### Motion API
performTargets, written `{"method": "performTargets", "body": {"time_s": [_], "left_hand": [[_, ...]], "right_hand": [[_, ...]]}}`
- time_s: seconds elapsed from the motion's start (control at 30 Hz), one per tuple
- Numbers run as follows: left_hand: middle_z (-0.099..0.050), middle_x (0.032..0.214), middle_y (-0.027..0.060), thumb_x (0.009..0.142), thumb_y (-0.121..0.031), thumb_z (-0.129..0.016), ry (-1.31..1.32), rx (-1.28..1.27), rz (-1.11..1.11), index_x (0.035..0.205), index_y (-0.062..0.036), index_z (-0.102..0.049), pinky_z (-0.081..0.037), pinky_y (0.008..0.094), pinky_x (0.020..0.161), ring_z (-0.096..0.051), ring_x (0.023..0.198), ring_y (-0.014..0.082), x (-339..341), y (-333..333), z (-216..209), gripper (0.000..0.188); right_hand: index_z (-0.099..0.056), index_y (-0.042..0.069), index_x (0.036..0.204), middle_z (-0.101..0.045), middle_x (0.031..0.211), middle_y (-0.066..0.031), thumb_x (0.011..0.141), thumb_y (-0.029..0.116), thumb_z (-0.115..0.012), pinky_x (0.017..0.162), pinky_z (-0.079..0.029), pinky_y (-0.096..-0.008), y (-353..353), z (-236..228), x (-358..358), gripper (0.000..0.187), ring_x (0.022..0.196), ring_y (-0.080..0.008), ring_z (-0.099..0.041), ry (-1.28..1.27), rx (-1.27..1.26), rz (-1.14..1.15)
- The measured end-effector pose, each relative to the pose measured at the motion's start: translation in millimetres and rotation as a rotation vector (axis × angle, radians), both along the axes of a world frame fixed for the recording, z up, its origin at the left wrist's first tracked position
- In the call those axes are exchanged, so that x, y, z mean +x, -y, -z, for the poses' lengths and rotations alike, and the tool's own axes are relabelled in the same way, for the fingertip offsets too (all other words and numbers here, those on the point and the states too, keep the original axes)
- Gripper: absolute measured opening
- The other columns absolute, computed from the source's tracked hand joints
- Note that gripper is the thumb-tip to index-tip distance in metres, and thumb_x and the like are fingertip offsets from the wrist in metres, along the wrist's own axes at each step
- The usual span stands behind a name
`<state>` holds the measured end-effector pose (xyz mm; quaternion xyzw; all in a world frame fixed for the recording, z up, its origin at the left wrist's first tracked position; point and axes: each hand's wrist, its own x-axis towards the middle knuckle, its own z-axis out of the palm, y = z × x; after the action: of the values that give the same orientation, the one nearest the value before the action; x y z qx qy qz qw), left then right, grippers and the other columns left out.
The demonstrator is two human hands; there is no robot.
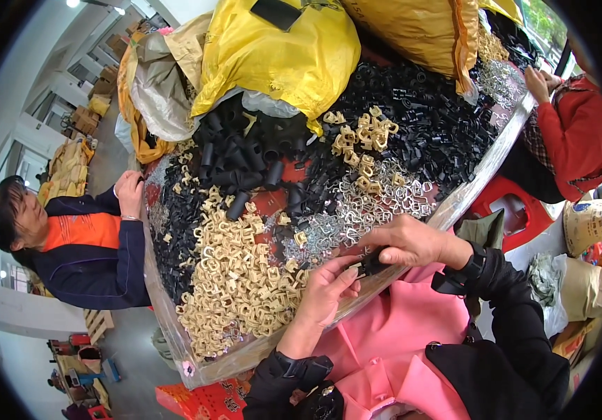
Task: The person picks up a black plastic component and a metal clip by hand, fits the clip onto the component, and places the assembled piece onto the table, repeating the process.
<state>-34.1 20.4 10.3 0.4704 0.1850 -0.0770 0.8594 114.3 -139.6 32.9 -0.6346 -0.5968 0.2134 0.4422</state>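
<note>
My left hand (323, 290) is closed in a pinch at the table's near edge, with a small pale bit at its fingertips. Close beside it, my right hand (411, 241) has its thumb and fingers closed round a small black plastic part (369, 266). The two hands meet at this part, and its exact shape is partly hidden by the fingers. A big heap of beige plastic clips (234, 280) lies just left of my left hand. Beyond my right hand are silvery bent wire clips (385, 203) and small clear or metal bits (315, 234).
Black tubes (245, 164) and a wide heap of small black parts (420, 112) cover the far side. Yellow sacks (283, 59) stand behind them. Across to the left sits a co-worker (84, 241); another person in red (577, 133) works at the right, near a red stool (518, 210).
</note>
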Motion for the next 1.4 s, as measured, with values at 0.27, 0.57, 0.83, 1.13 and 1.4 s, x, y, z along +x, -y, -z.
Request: {"method": "performTargets", "body": {"time_s": [0.27, 0.57, 0.83, 1.13, 1.4], "left_hand": [[-0.057, 0.078, 0.0041, 0.081, -0.01, -0.055, 0.016, 0.033, 0.05, 0.104, 0.0026, -0.051, -0.045, 0.0169, 0.054, -0.054, 0.063, 0.0077, -4, 1, 3, 0.027], [-0.059, 0.082, 0.0051, 0.081, -0.008, -0.055, 0.03, 0.051, 0.043, 0.104, 0.0025, -0.05, -0.047, 0.018, 0.056, -0.056, 0.063, 0.0079, -7, 7, 9, 0.026], [-0.059, 0.087, 0.0072, 0.083, -0.014, -0.053, 0.009, 0.097, 0.117, 0.107, 0.0017, -0.051, -0.046, 0.0174, 0.058, -0.057, 0.067, 0.0081, -7, 15, 8, 0.028], [-0.058, 0.093, 0.0058, 0.086, -0.018, -0.048, -0.135, 0.031, 0.164, 0.111, -0.0034, -0.048, -0.048, 0.0206, 0.064, -0.059, 0.08, 0.0116, -2, 20, 6, 0.029], [-0.05, 0.108, 0.0101, 0.083, -0.015, -0.053, 0.011, 0.111, -0.002, 0.121, -0.0017, -0.034, -0.051, 0.0251, 0.067, -0.058, 0.083, 0.0148, 3, 16, 16, 0.045]], "right_hand": [[-0.051, 0.003, 0.102, -0.059, 0.083, -0.0127, 0.082, 0.043, -0.044, 0.06, -0.047, -0.0363, 4, -5, -15, 0.044, 0.069, -0.0307, -0.058, 0.246, 0.012, 0.037], [-0.052, 0.003, 0.097, -0.057, 0.076, -0.0117, 0.082, 0.041, -0.044, 0.054, -0.046, -0.036, 4, 11, -28, 0.042, 0.063, -0.0298, -0.057, 0.274, 0.115, 0.113], [-0.053, 0.003, 0.093, -0.057, 0.072, -0.0117, 0.085, 0.031, -0.042, 0.053, -0.046, -0.0355, 6, 20, -47, 0.031, 0.061, -0.0299, -0.056, 0.097, 0.129, 0.26], [-0.051, 0.001, 0.099, -0.055, 0.085, -0.0156, 0.087, 0.033, -0.035, 0.068, -0.044, -0.0364, 4, 19, -51, 0.037, 0.079, -0.032, -0.055, -0.119, 0.009, 0.323], [-0.039, -0.002, 0.116, -0.044, 0.108, -0.0177, 0.084, 0.054, -0.029, 0.088, -0.033, -0.0372, 3, 36, -43, 0.065, 0.102, -0.0307, -0.044, -0.347, 0.186, -0.034]]}}
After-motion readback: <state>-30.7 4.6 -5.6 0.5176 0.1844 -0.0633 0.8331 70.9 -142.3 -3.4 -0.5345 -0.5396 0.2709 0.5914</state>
